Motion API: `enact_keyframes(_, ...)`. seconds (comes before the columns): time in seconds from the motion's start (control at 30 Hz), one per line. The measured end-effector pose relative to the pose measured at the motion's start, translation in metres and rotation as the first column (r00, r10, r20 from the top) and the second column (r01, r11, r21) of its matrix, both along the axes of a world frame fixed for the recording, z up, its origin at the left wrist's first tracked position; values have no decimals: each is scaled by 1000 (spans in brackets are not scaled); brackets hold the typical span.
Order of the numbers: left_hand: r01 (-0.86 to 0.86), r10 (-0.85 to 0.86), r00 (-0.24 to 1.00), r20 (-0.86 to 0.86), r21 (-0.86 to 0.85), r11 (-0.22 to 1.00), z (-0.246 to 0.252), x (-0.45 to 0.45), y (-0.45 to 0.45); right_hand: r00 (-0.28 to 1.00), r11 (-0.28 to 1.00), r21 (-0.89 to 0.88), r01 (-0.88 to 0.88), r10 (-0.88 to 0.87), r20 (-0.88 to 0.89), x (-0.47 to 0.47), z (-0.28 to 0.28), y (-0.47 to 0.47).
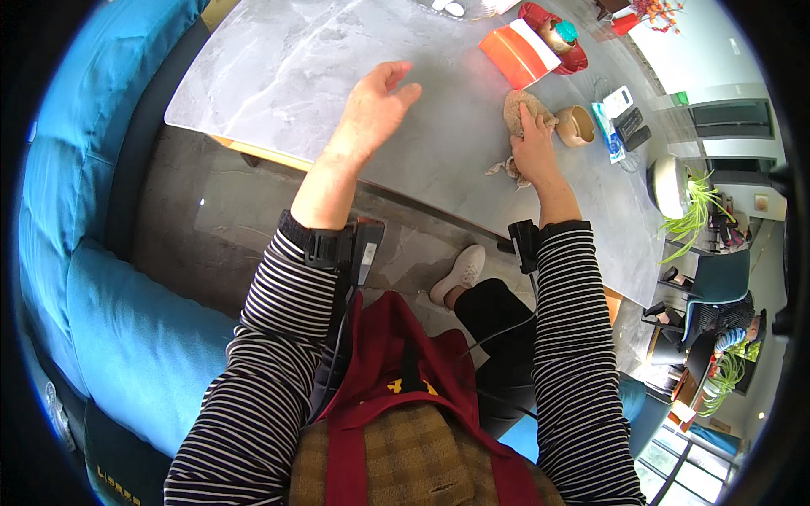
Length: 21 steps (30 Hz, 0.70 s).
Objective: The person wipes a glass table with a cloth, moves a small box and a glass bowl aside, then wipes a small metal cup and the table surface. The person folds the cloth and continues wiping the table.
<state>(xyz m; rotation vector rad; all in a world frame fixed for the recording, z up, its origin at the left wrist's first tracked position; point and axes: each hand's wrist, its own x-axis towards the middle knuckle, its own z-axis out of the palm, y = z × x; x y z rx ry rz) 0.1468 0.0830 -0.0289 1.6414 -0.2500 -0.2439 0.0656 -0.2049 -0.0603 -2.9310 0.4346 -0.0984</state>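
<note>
My right hand (pixel 535 142) lies over a bunched brown cloth (pixel 520 104) on the grey marble-patterned table (pixel 436 145). Its fingers press into the cloth, and a loose end trails out below the palm. Just right of the fingers is a round tan pot (pixel 574 126) with an open top. My left hand (pixel 378 104) holds nothing and hovers over the table's left part, thumb and fingers apart. Beyond the cloth lies an orange-and-white box (pixel 519 54), close to a red dish (pixel 573 61) that carries a gold container with a teal top (pixel 566 31).
At right on the table are a blue-and-white packet (pixel 609 133), a white device (pixel 617 101), dark remote controls (pixel 633 129) and a potted spider plant (pixel 696 202). A glass dish (pixel 455 9) is at the far edge. A blue sofa (pixel 139 341) curves along the left.
</note>
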Motion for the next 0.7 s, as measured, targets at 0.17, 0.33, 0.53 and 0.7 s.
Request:
enact_keyframes(0.17, 45, -57, 996, 66, 172, 984, 1, -5, -2, 992, 991, 47, -123, 122, 32, -6, 7, 48)
enact_keyframes(0.33, 56, -90, 986, 143, 228, 972, -3, -8, -9, 952, 939, 157, -305, 298, 66, 26, 6, 130)
enact_keyframes(0.53, -235, 126, 903, 410, 226, 945, -14, 6, -1, 930, 904, 228, -361, 366, 24, 87, 17, 159)
enact_keyframes(0.7, -327, 108, 848, 519, 352, 877, -15, 4, -4, 908, 888, 191, -417, 414, 58, 93, 18, 154)
